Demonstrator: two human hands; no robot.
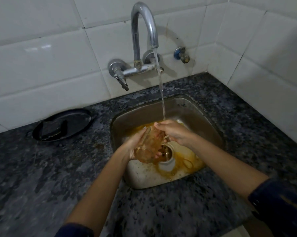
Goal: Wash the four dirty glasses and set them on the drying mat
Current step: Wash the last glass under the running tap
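Note:
A clear glass (147, 146) smeared with orange-brown residue is tilted over the steel sink (204, 115). My left hand (132, 146) grips its body from the left. My right hand (171, 132) covers the glass's upper end, with fingers that seem to reach inside it. Water streams from the tap (144, 31) onto my right hand. Beneath the glass, another glass (167, 159) stands in the sink, partly hidden. A clear glass (188, 162) seems to lie on its side to the right of it, in orange water.
Dark speckled granite counter (41, 177) surrounds the sink. A black plate (63, 124) with a dark scrub sponge (53, 128) sits at the left by the tiled wall. A small valve (182, 54) juts from the wall right of the tap.

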